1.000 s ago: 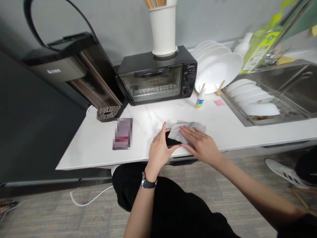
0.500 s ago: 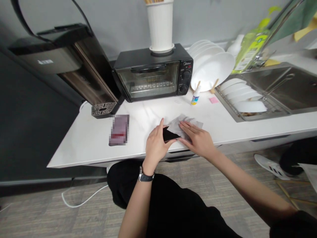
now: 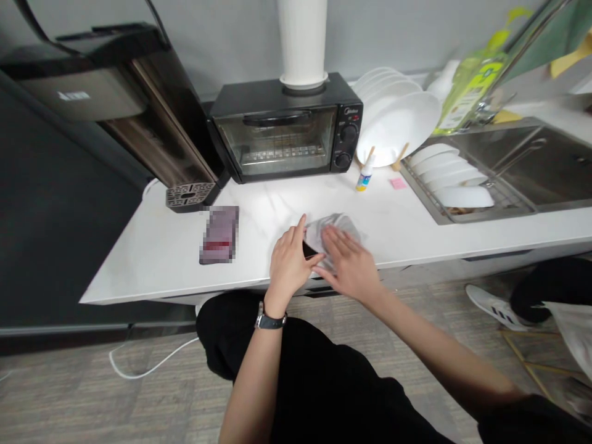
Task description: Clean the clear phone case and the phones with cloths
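My left hand (image 3: 290,262) grips a flat black object (image 3: 309,250), which looks like a phone, between thumb and fingers at its left end. It is held near the counter's front edge, and most of its face is covered. A crumpled whitish-grey cloth (image 3: 342,225) lies over it. On top of the cloth, the fingers of my right hand (image 3: 349,262) press down, slightly blurred; its thumb comes close to my left thumb. A small white spray bottle (image 3: 364,176) with a blue and yellow label stands behind my right hand.
A blurred-out purplish object (image 3: 219,234) lies left on the counter (image 3: 152,265). Behind are a drinks machine (image 3: 161,123), a toaster oven (image 3: 282,142) and racked white plates (image 3: 398,123). Right are a pink note (image 3: 398,183) and a sink (image 3: 531,160). Another person's shoe (image 3: 494,305) shows on the floor.
My right hand has slid left with the cloth, covering more of the black object. My left hand keeps its grip. The camera view has shifted slightly.
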Tool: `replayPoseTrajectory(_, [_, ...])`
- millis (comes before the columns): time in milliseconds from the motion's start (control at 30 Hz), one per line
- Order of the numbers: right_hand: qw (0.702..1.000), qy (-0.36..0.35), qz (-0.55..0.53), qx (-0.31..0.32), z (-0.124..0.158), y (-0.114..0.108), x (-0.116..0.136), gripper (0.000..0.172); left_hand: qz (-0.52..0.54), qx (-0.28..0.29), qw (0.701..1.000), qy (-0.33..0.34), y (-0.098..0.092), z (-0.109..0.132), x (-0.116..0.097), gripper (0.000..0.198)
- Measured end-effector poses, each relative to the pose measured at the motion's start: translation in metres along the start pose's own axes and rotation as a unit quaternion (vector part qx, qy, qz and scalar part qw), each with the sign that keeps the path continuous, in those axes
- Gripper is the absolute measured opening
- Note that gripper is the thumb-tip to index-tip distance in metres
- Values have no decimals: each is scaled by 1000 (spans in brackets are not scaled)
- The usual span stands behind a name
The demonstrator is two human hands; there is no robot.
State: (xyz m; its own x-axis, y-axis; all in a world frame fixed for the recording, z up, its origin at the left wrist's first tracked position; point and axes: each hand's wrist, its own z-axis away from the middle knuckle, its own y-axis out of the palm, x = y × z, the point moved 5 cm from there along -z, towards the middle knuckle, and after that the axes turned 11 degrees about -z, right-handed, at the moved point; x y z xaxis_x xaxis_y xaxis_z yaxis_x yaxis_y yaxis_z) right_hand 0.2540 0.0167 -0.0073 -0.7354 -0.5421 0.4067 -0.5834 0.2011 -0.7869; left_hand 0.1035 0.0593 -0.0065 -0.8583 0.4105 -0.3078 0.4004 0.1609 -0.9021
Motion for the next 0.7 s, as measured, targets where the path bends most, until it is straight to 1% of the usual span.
replayPoseTrajectory(67, [997,-44,-45,34,-2,15,20,84,-22,10,1000,2,2,1,3,82])
replayPoseTrajectory(100, [995,-63,-63,45,-2,18,26,84,-32,13,999,4,2,2,4,81])
replayPoseTrajectory(167, [992,-82,-76,58,-2,15,23,80,-39,13,999,7,1,4,4,82])
replayPoseTrajectory(200, [993,-78,-69,57,-2,9,16,76,-33,10,999,7,0,4,3,84])
replayPoseTrajectory(267, [999,-31,-29,31,-1,-2,-4,70,-12,1,1000,4,-1,3,1,89])
replayPoseTrajectory(333, [1000,15,1,-4,-2,-5,-12,76,1,-3,1000,1,-1,1,-1,93])
replayPoseTrajectory(367, [1000,21,3,-15,-3,-1,-9,83,1,-2,1000,-1,0,-1,-1,91])
replayPoseTrajectory(400, [1000,8,-9,-12,-4,5,-1,90,-2,4,1000,-1,1,-1,-1,88])
replayPoseTrajectory(433, [1000,-11,-29,6,-6,14,8,92,-6,10,1000,-1,1,-2,0,85])
replayPoseTrajectory(467, [998,-28,-49,20,-7,20,16,92,-11,15,1000,-3,2,-1,1,84])
replayPoseTrajectory(533, [994,-63,-75,48,-8,23,21,87,-20,18,1000,-9,2,1,3,84])
replayPoseTrajectory(600, [994,-63,-72,57,-7,14,10,78,-20,8,1000,-13,0,2,3,86])
replayPoseTrajectory(667, [999,-5,-31,24,-5,0,-10,72,-11,-6,1000,-13,-1,2,1,92])
replayPoseTrajectory(700, [1000,18,-15,6,-4,-4,-15,73,-7,-10,1000,-11,-1,2,-1,95])
